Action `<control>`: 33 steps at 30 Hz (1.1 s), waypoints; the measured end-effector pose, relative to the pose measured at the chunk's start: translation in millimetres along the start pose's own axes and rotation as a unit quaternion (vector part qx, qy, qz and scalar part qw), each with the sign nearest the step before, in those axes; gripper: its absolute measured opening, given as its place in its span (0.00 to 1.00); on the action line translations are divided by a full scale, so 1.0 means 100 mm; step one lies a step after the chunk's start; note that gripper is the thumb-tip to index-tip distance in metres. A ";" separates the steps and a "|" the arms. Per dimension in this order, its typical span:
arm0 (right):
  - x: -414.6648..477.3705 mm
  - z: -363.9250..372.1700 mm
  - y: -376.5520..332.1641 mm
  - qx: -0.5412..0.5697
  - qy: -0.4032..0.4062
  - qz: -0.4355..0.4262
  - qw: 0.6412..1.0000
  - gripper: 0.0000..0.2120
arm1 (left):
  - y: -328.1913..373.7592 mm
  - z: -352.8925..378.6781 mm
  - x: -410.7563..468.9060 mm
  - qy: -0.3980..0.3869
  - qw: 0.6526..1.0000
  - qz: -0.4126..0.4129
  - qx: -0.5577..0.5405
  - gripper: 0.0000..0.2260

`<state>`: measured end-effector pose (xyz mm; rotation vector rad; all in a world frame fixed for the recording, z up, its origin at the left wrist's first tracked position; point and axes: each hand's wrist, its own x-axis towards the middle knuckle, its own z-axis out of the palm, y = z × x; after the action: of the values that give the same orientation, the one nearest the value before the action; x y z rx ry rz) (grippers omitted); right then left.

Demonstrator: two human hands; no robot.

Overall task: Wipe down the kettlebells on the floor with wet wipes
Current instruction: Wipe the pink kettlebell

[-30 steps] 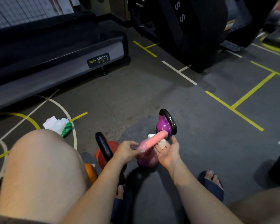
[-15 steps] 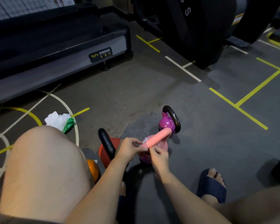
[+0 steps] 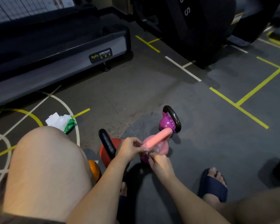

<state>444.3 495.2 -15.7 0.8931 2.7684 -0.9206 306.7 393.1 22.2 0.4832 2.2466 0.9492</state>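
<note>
The pink kettlebell (image 3: 158, 147) stands on the floor (image 3: 152, 94) between the person's legs, its pale handle slanting up and away. A second ago the right hand (image 3: 160, 164) lay open, palm up, under that handle; now it has turned over and dropped lower, its fingers curled to pinch a small wet wipe (image 3: 152, 149) against the bell just below the handle's near end. The left hand (image 3: 129, 149) still curls round that near end, its fingertips nearly meeting the right's. The purple kettlebell (image 3: 167, 124) sits just beyond, the red kettlebell (image 3: 103, 151) just to the left and the orange kettlebell (image 3: 94, 168) nearer, beside the left knee (image 3: 47, 167). Bare floor lies ahead and to the right; the treadmill (image 3: 55, 50) closes the far left.
</note>
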 end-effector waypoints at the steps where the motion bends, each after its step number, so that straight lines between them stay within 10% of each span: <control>1: -0.03 -0.02 0.03 0.040 0.014 0.041 0.998 0.10 | 0.03 0.00 -0.01 0.000 1.000 0.010 0.012 0.13; 5: -0.02 -0.14 0.32 0.282 0.115 0.243 0.921 0.10 | 0.23 0.06 -0.07 0.040 0.989 0.097 0.100 0.18; 8: 0.10 -0.34 0.51 0.569 0.191 0.353 0.718 0.06 | 0.33 0.14 -0.08 0.048 0.986 0.119 0.110 0.24; 10: 0.18 -0.48 0.60 0.626 0.203 0.362 0.660 0.03 | 0.33 0.20 -0.08 0.032 0.985 0.116 0.121 0.27; 16: 0.44 -0.51 0.56 0.558 0.127 0.288 0.768 0.12 | 0.24 0.42 -0.16 0.009 0.985 0.102 0.141 0.27; 23: 0.74 -0.53 0.56 0.698 0.145 0.290 0.638 0.15 | 0.18 0.54 -0.08 0.039 0.982 0.115 0.141 0.22; 30: 1.00 -0.53 0.54 0.607 0.054 0.273 0.744 0.10 | 0.13 0.58 0.02 0.013 0.983 0.118 0.143 0.22; 33: 1.02 -0.40 0.55 0.620 0.032 0.285 0.730 0.14 | 0.10 0.57 0.05 0.007 0.982 0.125 0.139 0.20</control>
<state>394.2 605.4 -38.2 1.7010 1.3140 -2.5378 343.4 431.1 -2.8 0.9029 2.3821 0.7600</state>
